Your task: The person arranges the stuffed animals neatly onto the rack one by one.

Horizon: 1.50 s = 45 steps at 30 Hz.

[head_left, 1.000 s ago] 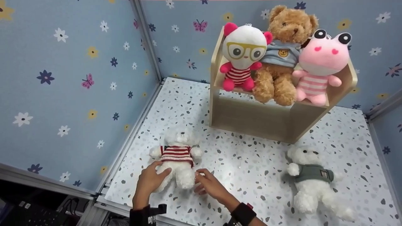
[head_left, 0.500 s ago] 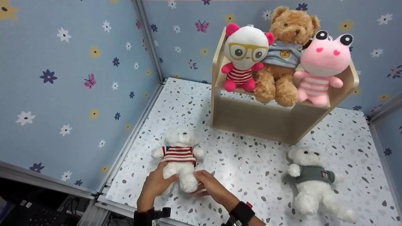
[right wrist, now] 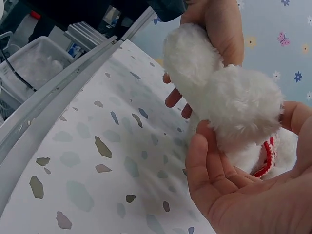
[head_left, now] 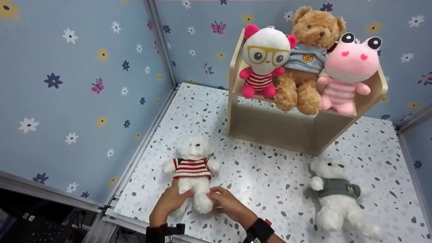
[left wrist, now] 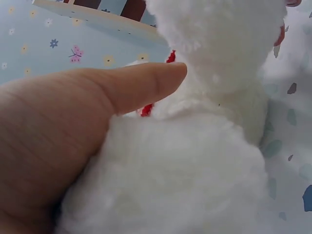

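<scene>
- Gripping the legs of the striped-shirt bear: I am seeing the left hand wrapping 1 leg, fingers underneath, thumb on top; the right hand is holding the other between curled fingers and thumb.
- Bear is lying head-away on the speckled surface; I am not managing to tell how fully its back is touching.
- Done, as I am reading it: 3 toys are sitting on the shelf, namely panda, brown bear and pink frog.
- Handling of the striped-shirt bear is under way; the gray-shirt bear is lying unheld.
- Wall and front rail are limiting room leftward and nearer; bare surface is extending rightward.
</scene>
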Tool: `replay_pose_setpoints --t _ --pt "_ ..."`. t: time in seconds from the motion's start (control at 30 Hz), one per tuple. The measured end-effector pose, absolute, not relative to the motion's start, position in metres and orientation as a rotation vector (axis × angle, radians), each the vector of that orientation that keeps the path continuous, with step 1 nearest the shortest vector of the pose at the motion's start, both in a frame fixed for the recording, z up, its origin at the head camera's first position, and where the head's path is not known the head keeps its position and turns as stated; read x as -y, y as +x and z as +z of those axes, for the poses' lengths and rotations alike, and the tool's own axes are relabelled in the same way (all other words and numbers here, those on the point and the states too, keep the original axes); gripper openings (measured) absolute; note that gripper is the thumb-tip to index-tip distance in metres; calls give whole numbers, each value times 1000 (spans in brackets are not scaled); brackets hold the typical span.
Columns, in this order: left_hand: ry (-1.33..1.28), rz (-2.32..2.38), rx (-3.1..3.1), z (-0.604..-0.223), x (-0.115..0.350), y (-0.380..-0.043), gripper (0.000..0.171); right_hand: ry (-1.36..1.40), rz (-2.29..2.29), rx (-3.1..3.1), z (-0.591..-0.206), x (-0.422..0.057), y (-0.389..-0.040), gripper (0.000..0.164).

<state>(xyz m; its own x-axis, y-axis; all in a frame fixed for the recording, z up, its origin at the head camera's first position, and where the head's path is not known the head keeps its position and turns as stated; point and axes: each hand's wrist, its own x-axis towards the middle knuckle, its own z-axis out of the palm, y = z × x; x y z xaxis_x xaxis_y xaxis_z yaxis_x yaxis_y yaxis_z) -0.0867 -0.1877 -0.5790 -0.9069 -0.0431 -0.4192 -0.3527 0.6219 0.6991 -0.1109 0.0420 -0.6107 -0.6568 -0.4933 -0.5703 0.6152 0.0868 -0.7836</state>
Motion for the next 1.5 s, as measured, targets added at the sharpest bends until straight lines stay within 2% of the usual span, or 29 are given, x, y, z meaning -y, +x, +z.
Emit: replay_pose_setpoints --t 0.17,0.37,0.73,1.07,1.5 --pt "-330 1211 -2452 -583 188 -87 101 108 -1676 -1556 -612 -43 -110 47" --pt "-341 1227 -2440 -587 189 -88 102 78 -1671 -1557 -615 -43 -108 55" --pt "-356 1335 -2426 -599 190 -89 93 36 -1681 -1560 -622 -44 -105 65" --pt "-341 1393 -2385 -601 187 -88 99 -9 -1708 -1532 -627 -46 -103 71" --pt "-335 1446 -2459 -603 182 -85 91 -20 -1711 -1538 -630 -47 -102 63"
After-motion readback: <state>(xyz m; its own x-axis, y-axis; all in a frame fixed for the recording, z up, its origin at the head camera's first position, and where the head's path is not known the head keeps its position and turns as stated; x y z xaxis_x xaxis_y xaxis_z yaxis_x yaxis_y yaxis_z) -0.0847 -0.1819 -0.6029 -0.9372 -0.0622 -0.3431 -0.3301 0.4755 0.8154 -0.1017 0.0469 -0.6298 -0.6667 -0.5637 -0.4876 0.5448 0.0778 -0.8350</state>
